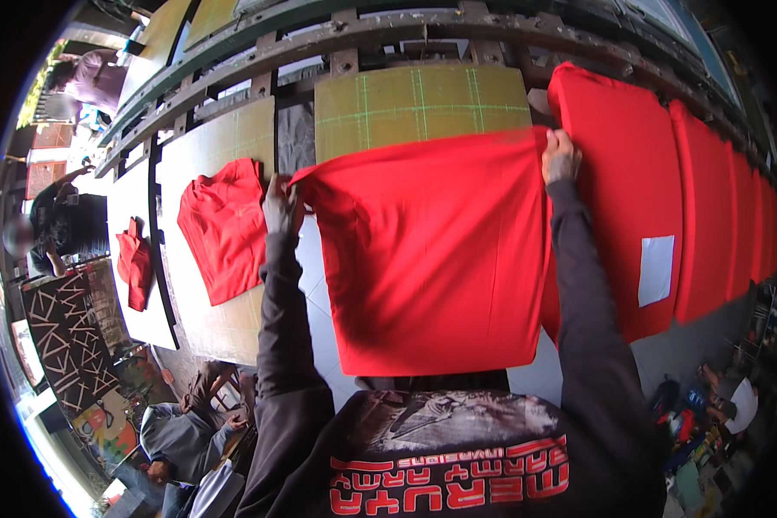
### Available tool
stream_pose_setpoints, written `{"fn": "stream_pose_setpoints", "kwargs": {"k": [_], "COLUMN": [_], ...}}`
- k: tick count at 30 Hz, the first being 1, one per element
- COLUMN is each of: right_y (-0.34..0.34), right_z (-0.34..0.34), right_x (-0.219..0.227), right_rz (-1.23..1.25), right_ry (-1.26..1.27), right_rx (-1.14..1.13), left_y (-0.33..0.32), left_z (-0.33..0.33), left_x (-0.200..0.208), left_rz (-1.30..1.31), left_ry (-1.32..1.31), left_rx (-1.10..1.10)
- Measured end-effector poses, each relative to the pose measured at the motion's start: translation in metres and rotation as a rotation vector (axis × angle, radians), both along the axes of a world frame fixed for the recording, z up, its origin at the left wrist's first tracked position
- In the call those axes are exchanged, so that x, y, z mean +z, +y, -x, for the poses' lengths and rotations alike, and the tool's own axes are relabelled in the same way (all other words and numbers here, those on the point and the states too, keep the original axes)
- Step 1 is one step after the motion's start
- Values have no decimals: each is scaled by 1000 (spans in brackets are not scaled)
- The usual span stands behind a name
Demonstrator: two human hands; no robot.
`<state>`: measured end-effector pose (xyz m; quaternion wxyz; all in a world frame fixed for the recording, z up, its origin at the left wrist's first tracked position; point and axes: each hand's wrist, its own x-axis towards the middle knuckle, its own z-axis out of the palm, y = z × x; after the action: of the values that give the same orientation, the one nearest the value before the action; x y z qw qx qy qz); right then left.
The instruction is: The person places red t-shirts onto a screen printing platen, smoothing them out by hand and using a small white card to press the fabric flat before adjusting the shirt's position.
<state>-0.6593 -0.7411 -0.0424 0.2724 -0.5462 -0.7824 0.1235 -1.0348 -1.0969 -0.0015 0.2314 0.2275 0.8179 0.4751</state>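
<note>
A red T-shirt [440, 259] lies stretched over a yellowish board [420, 99] marked with green grid lines; the far part of the board shows beyond the fabric. My left hand [282, 205] is closed on the shirt's far left corner, where the cloth is bunched and creased. At the far right corner, my right hand [561, 157] grips the same edge, fingers wrapped round it. Between my hands the edge runs taut, slanting up to the right. The fabric covers the near end of the board, close to my body.
To the left, a crumpled red shirt [226, 226] and a bunched red cloth [133, 263] rest on neighbouring boards. Several red-covered boards [622, 190] line the right, one bearing a white rectangle [656, 270]. A slatted frame [371, 39] runs behind. Other people sit and stand nearby.
</note>
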Motion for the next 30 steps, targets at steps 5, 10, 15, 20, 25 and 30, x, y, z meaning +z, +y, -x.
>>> {"fn": "stream_pose_setpoints", "kwargs": {"k": [5,10,15,20,25,30], "right_y": [77,118,171,239,184,128], "right_z": [56,89,92,75,101,70], "right_x": [38,13,-16,-38,-13,5], "right_rz": [9,40,-103,752,908,672], "right_ry": [307,111,-10,1084,1027,872], "right_rx": [-66,64,31,497,356,256], "left_y": [69,123,172,217,229,202], "left_z": [39,135,162,168,155,150], "left_x": [25,0,17,-7,-20,-36], "left_rz": [-40,293,321,234,294,53], "left_ry": [161,435,286,333,437,318], "left_rx": [120,-60,-110,37,31,-25]}}
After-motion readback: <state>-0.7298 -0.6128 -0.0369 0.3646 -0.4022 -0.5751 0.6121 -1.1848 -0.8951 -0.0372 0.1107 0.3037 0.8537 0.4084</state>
